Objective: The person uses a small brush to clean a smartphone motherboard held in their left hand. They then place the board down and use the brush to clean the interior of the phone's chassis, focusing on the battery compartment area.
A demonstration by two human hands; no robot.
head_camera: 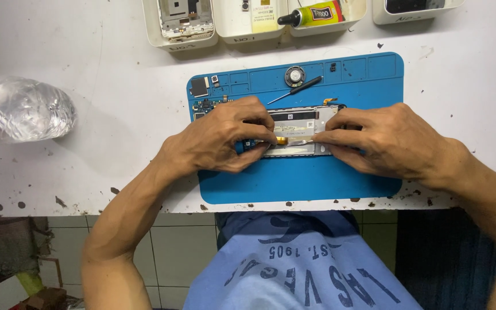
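The white, paint-chipped worktable (104, 86) is carrying everything, and on it the blue rubber repair mat (294, 175) is lying square to the person. Off to the far left a crumpled clear plastic bottle (27, 109) is resting on its side. Along the back edge white plastic trays (182, 39) are sitting in a row, one holding a yellow glue tube with a black nozzle (311, 14).

In the middle of the mat the opened smartphone with its silver inner frame exposed (302, 129) is lying flat. The left hand (219, 138) is clamping down on its left end, fingers curled over it, while the right hand (383, 140) is pinching narrowly at what looks like a thin metal tool pointed at a small gold-coloured connector (281, 140) — I cannot tell exactly what the fingertips are holding.

Behind the phone a small black screwdriver (297, 89) and a round grey speaker part (295, 76) are lying loose on the mat.

To my eye the risk is in that connector — too much pressure or a slip could be tearing the flex or scratching the board, and a nudge could be sending the loose parts rolling
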